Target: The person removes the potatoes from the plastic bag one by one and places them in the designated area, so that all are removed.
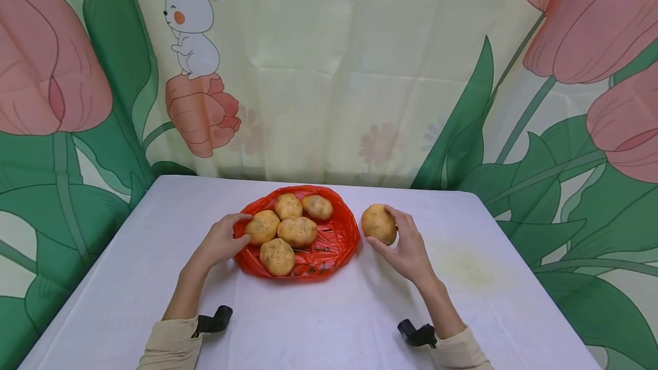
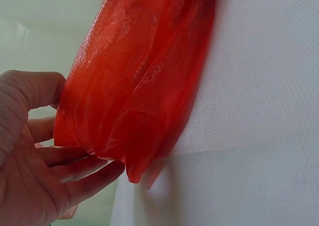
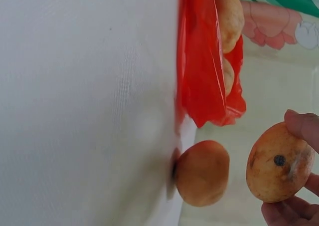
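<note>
My left hand (image 1: 221, 241) is at the left rim of a red plastic bag (image 1: 334, 247). In the left wrist view, its thumb and curled fingers hold the edge of the bag (image 2: 129, 86). Several potatoes (image 1: 297, 232) lie in the wide, turned-down mouth of the bag. My right hand (image 1: 408, 250) grips a potato (image 1: 379, 223) between thumb and fingers, just right of the bag. The right wrist view shows this potato (image 3: 279, 162) with a dark spot, raised above the table. Another potato (image 3: 203, 173) sits on the table beside the bag there; in the head view it is hidden.
A white cloth covers the table (image 1: 308, 324), with a faint yellowish stain (image 1: 468, 267) at the right. Behind the table hangs a curtain (image 1: 329, 73) printed with tulips and a rabbit. Each wrist wears a black camera mount (image 1: 216, 320).
</note>
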A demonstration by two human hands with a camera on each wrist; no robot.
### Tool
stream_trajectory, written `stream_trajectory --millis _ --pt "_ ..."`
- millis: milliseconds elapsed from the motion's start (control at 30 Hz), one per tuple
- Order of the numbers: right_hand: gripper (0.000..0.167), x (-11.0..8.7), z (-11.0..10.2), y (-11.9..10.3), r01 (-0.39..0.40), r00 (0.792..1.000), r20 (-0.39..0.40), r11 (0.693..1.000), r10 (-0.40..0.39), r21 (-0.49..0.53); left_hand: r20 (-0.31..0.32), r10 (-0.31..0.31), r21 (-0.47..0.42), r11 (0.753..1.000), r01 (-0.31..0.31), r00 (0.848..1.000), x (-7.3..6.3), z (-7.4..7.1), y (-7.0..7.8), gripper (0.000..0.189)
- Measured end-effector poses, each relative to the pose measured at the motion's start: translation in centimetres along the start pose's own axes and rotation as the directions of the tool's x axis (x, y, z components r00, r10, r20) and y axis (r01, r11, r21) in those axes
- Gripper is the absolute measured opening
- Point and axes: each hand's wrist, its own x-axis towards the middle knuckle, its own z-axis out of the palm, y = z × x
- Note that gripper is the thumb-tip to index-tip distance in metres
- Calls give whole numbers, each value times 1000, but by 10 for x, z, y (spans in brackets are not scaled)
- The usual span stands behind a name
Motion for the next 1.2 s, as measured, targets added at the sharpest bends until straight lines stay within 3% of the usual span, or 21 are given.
stream_trajectory --millis 467,867,1200 --pt "83 0 -16 14 -46 998 -35 999 46 -5 3 20 3 1000 -20 1000 3 -1 0 52" --pt "83 -2 -25 31 -124 992 -39 992 122 -36 21 0 -12 1000 0 1000 6 2 1 53" --pt "80 4 -28 45 -115 992 -64 990 110 -78 17 8 2 1000 -8 1000 2 -1 -5 54"
